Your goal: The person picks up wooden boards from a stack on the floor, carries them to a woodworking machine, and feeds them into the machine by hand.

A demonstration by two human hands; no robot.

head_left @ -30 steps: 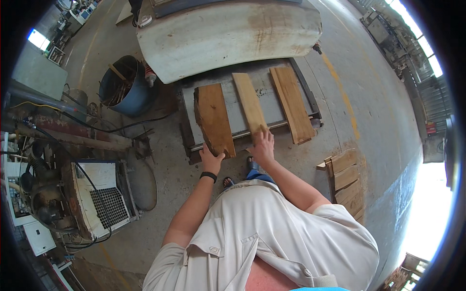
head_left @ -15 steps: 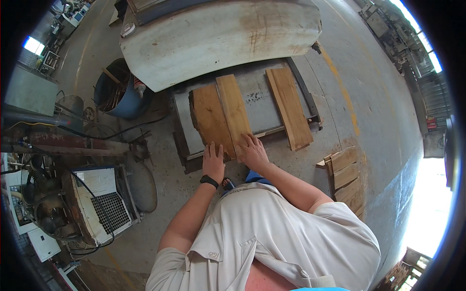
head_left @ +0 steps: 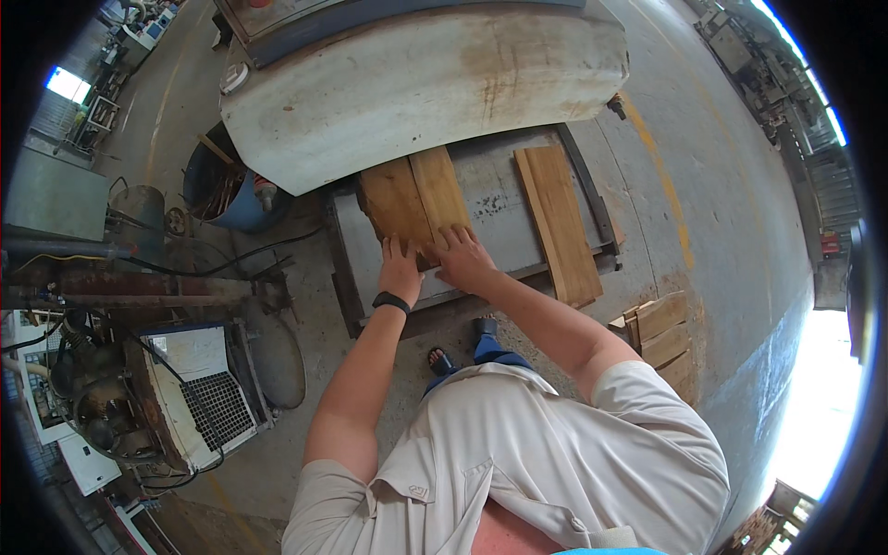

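A wide brown board (head_left: 395, 203) with a rough, dark left edge lies flat on a grey metal machine bed (head_left: 490, 236). Against its right side lies a narrower, lighter board (head_left: 440, 190). The far ends of both reach the lower edge of a big pale machine cover (head_left: 416, 92). My left hand (head_left: 400, 271) rests with outstretched fingers at the near end of the wide board. Beside it, my right hand (head_left: 465, 260) lies with fingers extended over the near end of the narrow board. Neither hand is wrapped round anything.
Another board (head_left: 561, 222) lies on the bed's right side, its near end overhanging the front. Several planks (head_left: 664, 338) are stacked at the lower right. A blue bin (head_left: 236, 199) with scraps stands left of the bed, and machinery with a grille (head_left: 217, 402) stands nearer.
Both hands and the two boards side by side have moved away from me, and the boards' far ends now meet the cover. The board on the right keeps its place on the bed.
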